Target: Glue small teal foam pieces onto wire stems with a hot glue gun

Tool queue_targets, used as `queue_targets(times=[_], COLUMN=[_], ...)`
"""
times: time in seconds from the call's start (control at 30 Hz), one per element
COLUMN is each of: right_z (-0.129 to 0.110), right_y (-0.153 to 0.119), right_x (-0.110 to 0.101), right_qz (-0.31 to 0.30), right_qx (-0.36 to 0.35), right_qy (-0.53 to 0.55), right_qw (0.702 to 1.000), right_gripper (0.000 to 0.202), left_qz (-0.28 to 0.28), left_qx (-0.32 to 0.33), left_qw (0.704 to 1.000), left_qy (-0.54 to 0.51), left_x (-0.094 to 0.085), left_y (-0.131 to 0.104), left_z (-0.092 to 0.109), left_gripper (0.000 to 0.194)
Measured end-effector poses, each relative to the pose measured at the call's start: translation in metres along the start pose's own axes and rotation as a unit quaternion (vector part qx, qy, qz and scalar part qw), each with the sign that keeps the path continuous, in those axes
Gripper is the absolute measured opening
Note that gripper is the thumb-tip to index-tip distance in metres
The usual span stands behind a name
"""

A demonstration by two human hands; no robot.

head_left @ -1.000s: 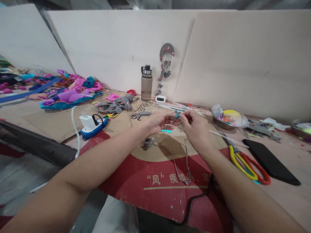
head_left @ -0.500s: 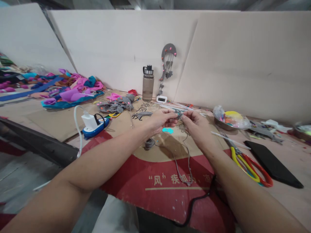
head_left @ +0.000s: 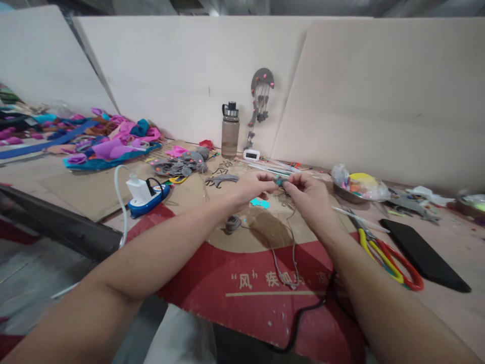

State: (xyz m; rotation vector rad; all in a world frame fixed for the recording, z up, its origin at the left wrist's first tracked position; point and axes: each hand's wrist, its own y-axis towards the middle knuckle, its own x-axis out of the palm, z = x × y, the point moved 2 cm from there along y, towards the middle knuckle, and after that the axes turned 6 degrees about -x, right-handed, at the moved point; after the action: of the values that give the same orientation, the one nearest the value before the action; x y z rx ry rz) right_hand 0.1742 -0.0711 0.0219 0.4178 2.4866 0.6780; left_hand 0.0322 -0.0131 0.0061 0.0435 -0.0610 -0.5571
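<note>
I saw left hand (head_left: 254, 189) and right hand (head_left: 306, 198) nearly closed, pinching one grey-teal piece (head_left: 279, 181) | bottle (head_left: 230, 132): 1 | scissors (head_left: 388, 259): 1

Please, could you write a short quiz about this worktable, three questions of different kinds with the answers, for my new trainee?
1. True or false: the left hand and the right hand hold one small piece between them.

2. Which thing lies just to the right of the scissors?
A) bottle
B) phone
C) bowl

3. Fill in the colour: the white plug sits on a white-topped power strip whose sides are ____.

Key: 1. true; 2. B; 3. blue
</note>
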Motion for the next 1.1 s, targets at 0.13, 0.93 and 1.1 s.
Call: queue_targets(times=[0.13,0.93,1.1], right_z=[0.001,0.002,0.005], right_y=[0.0,-0.01,-0.008], right_x=[-0.001,0.006,0.005], right_qz=[0.002,0.026,0.038], right_qx=[-0.036,-0.137,-0.142], right_qy=[-0.073,-0.108,-0.117], right_qw=[0.997,0.984,0.982], right_gripper=[0.009,0.006,0.006], left_qz=[0.021,0.027,0.0], left_qx=[0.034,0.003,-0.03], left_qw=[0.997,0.996,0.99], left_qy=[0.063,-0.086,-0.14], left_x=[0.0,0.001,0.004], left_y=[-0.002,0.002,-0.002], left_z=[0.005,-0.003,0.004], left_gripper=[0.004,0.008,0.01])
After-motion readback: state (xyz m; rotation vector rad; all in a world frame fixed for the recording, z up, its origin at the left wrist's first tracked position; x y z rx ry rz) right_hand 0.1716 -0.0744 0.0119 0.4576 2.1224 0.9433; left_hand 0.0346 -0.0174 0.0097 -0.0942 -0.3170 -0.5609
